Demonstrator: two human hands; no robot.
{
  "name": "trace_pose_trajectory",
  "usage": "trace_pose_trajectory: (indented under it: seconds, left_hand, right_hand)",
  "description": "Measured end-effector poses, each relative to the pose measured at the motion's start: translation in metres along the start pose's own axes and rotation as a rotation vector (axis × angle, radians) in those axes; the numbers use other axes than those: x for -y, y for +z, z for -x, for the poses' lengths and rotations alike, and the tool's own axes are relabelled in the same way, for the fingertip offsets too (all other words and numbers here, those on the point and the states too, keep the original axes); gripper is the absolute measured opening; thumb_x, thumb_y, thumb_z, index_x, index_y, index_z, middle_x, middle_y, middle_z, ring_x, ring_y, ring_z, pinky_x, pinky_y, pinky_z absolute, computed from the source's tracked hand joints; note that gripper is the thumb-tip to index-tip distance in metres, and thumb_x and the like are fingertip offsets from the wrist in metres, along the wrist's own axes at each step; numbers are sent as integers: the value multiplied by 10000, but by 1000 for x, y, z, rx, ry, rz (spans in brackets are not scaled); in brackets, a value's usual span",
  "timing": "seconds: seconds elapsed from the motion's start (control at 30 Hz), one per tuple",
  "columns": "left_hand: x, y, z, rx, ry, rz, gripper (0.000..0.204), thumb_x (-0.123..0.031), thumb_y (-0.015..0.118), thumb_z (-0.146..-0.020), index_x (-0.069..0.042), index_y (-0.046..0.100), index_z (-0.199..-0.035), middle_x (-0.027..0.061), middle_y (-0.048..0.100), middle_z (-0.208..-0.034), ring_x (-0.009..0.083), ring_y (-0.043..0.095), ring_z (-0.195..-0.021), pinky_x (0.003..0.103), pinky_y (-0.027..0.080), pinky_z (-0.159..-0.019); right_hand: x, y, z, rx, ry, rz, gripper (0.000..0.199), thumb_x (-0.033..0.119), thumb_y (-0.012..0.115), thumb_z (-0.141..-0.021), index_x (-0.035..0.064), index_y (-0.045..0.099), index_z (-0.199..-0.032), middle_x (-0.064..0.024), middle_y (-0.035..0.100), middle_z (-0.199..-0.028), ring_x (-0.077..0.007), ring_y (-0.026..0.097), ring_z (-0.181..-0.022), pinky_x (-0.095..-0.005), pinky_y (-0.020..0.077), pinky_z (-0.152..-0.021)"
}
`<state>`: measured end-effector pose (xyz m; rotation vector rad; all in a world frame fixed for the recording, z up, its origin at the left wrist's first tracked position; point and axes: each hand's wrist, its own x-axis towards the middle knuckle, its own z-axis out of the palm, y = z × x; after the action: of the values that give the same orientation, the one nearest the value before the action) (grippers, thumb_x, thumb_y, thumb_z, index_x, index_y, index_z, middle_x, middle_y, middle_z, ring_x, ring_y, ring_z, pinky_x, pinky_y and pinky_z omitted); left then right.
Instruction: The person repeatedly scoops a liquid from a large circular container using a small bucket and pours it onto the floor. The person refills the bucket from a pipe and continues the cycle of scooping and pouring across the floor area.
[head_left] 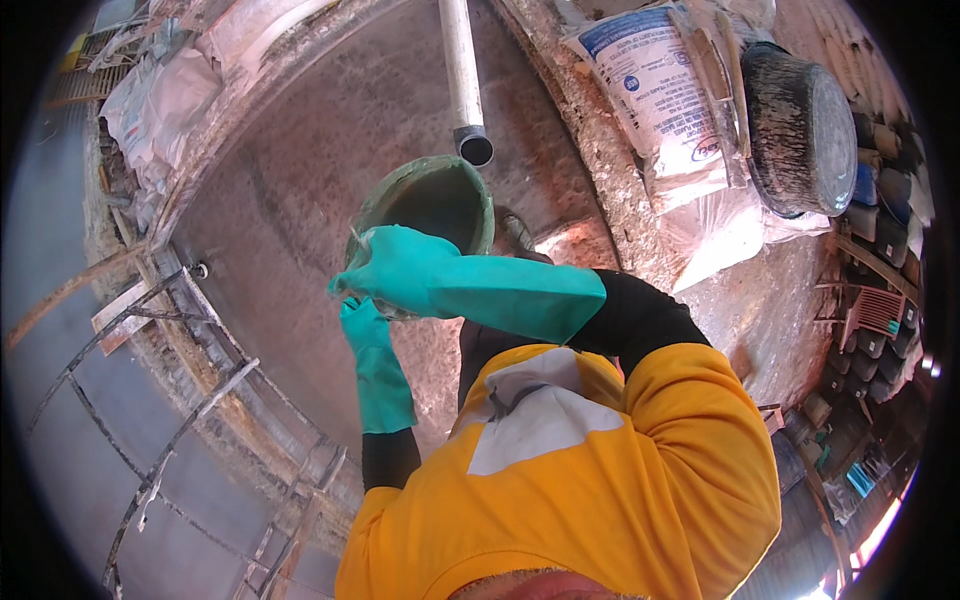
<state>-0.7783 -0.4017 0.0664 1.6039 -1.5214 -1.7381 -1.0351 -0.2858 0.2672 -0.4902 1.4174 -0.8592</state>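
A green bucket (484, 232) with a wet, smeared rim stands in front of me, its inside dark. My right hand (400, 268), in a long teal rubber glove, reaches across the near side of the bucket with its fingers curled in. Just below it is my left hand (366, 322), gloved alike, its fingers bent up close to the right hand's fingertips. Something pale and wet shows between the two hands at the bucket's near left edge, too small to name. Directly over the far rim is the open end of a whitish pipe (463, 70).
Rusty metal frames (195, 420) border a grey surface on the left. Crumpled pale sacks (165, 105) lie at the far left. To the right, a printed white sack (655, 100) rests beside a dark scuffed tub (800, 130). A reddish-brown crate (873, 312) stands farther right.
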Motion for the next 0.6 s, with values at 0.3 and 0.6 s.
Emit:
trace_pose_trajectory:
  seconds: [0.3, 0.6]
  left_hand:
    - [-30, 28, 12, -32, -36, -91, 331, -226, 695, -929, -69, 474, -740, 38, 587, -705, 117, 526, -599, 344, 444, -522]
    - [-58, 54, 25, -87, -20, -155, 281, -93, 686, -844, -104, 419, -759, -6, 466, -676, 97, 422, -592, 322, 370, -496]
  right_hand:
    - [-11, -26, -13, -46, -3, 44, 509, 536, 679, -832, 59, 712, -1009, -119, 709, -960, -270, 693, -866, -395, 518, -801]
    - [-8, -46, -10, -36, -26, 55, 490, 515, 657, -852, 47, 721, -983, -132, 703, -902, -289, 684, -851, -406, 511, -803]
